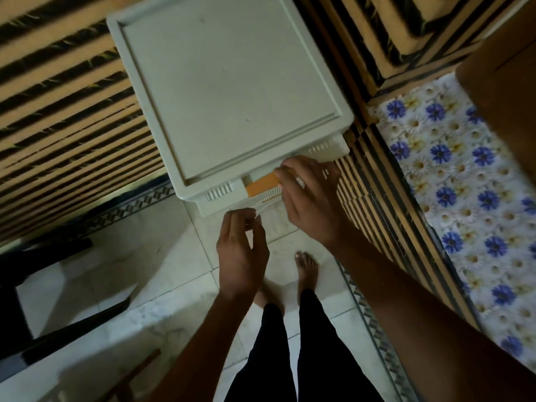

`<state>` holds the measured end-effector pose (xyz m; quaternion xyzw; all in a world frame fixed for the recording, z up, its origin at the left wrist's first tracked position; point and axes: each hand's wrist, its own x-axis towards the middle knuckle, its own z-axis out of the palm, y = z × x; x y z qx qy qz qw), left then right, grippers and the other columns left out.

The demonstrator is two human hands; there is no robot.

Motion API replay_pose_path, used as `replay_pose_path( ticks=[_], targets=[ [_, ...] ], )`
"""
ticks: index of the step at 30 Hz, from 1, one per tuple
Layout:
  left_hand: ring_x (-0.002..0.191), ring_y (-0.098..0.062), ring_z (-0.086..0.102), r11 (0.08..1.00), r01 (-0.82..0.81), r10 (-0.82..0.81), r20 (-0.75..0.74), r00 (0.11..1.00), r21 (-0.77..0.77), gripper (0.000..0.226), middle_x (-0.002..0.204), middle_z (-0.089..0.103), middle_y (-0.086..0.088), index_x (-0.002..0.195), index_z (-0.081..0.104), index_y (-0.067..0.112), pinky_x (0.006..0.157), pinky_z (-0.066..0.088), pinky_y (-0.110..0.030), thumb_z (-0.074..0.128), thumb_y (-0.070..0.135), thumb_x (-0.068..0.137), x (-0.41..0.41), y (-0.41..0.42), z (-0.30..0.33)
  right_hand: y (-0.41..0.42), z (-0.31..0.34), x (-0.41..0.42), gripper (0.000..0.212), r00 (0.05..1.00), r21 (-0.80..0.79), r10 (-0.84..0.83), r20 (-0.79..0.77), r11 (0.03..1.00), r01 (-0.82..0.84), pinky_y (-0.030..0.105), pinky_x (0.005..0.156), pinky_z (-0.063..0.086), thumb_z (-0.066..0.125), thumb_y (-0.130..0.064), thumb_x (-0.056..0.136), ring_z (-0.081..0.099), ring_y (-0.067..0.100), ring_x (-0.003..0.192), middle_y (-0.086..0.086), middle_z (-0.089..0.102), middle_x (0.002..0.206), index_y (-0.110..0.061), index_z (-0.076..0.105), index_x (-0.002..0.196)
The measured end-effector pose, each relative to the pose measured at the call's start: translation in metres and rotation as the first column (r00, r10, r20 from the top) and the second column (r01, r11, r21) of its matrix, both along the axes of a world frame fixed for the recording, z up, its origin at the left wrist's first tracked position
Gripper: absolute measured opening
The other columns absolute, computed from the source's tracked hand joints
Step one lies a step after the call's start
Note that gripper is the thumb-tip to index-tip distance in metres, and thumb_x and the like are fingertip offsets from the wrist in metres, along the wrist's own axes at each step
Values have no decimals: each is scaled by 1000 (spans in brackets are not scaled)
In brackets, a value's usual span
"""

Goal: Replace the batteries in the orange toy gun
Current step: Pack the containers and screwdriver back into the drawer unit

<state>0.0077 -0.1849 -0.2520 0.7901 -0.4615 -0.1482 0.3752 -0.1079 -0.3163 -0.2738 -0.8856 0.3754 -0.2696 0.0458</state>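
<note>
Pale grey-green plastic drawer cabinet point(232, 91) fills upper centre of frame; its top drawer point(220, 203) stands slightly pulled out. Orange plastic toy gun point(262, 184) lies inside, mid-frame, only partly visible.

Step, as judged: fetching the toy. Next: lift it clear.

Right hand point(310, 198) reaches in, fingers curled onto the orange piece. Left hand point(242, 250) pinches the drawer front.

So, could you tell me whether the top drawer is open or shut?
Open a little: the drawer sticks out past the cabinet top, showing something orange inside.
</note>
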Motion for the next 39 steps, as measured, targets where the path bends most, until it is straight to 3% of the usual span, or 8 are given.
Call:
replay_pose_path(
  ticks=[4,8,12,21,27,32,36,39],
  targets=[
    [114,-30,61,994,82,-59,289,955,-67,27,122,65,-18,123,64,-5,100,51,-37,66,3,97,26,-24,31,1,7,8,24,993,105,13,-120,994,-1,52,102,33,63,-29,92,57,25,125,4,62,129,-18,70,113],
    [151,-34,33,962,172,-250,437,864,211,51,161,40,-13,150,48,7,123,31,-50,60,20,101,65,-48,23,-2,16,5,26,992,127,26,-124,992,-10,47,93,35,73,-30,84,58,27,115,4,62,121,-16,69,106],
    [154,-29,29,946,227,-308,433,847,230,56,166,32,-8,156,41,14,119,36,-51,59,18,103,90,-53,9,12,23,-21,21,982,129,82,-169,990,-61,48,90,39,72,-36,86,60,28,104,4,63,108,-18,68,97],
    [153,-27,31,948,264,-312,360,879,176,55,164,36,-6,156,41,16,120,35,-52,57,23,105,89,-51,19,92,16,-96,28,949,251,122,-292,967,-47,44,88,36,77,-34,75,60,25,108,1,64,110,-22,69,99],
    [155,-29,25,920,319,-382,339,860,228,82,167,29,-9,158,36,10,122,30,-53,76,32,90,96,-48,20,94,-8,-82,31,898,343,95,-429,937,65,47,86,42,82,-25,67,66,28,105,2,64,108,-20,70,95],
    [158,-29,18,915,313,-400,463,791,256,92,170,21,-9,161,29,10,123,27,-55,79,31,86,99,-41,11,71,-50,-45,60,744,534,217,-631,818,214,61,103,44,80,-30,72,48,29,134,6,49,140,-18,61,128],
    [156,-31,22,941,266,-339,599,725,211,83,169,24,-11,160,31,8,122,29,-54,75,12,90,94,-42,1,33,-77,-5,68,751,531,216,-624,822,205,61,119,29,66,-20,89,31,30,150,12,31,162,-13,41,152],
    [156,-27,24,954,235,-298,634,714,184,74,169,25,-7,160,31,12,118,34,-52,65,3,95,95,-44,-7,11,-92,20,67,796,519,176,-580,832,195,57,120,30,64,-19,92,36,28,149,14,37,161,-8,39,153]
  ],
)
